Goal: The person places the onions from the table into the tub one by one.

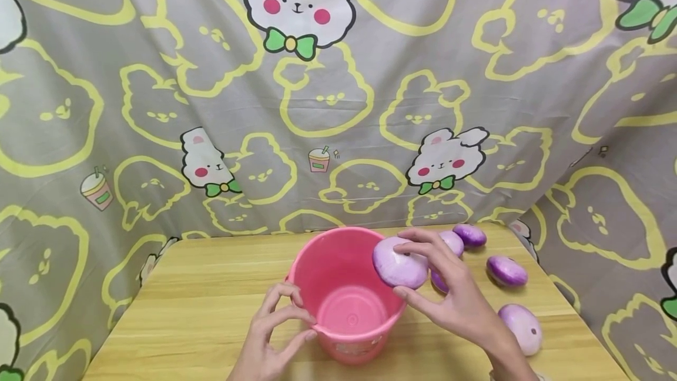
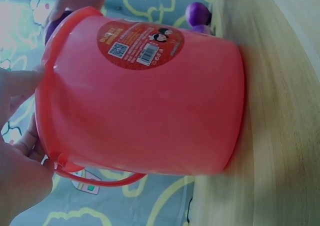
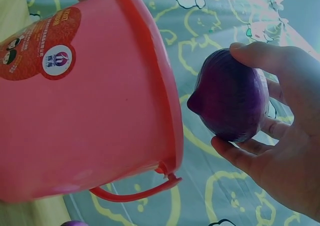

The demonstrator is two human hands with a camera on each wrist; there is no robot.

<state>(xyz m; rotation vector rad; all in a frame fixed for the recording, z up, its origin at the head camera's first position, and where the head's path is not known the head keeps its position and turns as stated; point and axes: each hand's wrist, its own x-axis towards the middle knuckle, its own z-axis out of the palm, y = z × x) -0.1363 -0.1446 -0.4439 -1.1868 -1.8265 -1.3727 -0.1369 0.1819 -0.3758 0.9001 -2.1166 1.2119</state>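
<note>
A pink plastic bucket (image 1: 353,343) stands upright on the table, its inside bottom visible from above. My left hand (image 1: 276,334) grips the left side of its rim between thumb and fingers. Over the right side of the rim, my right hand (image 1: 449,287) holds a purple onion (image 1: 400,263) between thumb and fingertips. In the right wrist view the onion (image 3: 232,96) shows its pointed tip facing the bucket (image 3: 110,101), with a gap between them. The left wrist view shows the bucket's side (image 2: 150,111) with a printed label.
Several more onions lie on the wooden table (image 1: 201,298) to the right of the bucket, among them one at the front (image 1: 520,329) and one farther back (image 1: 506,270). A grey curtain (image 1: 328,116) with cartoon prints hangs behind and beside the table. The bucket's handle (image 3: 135,196) hangs down.
</note>
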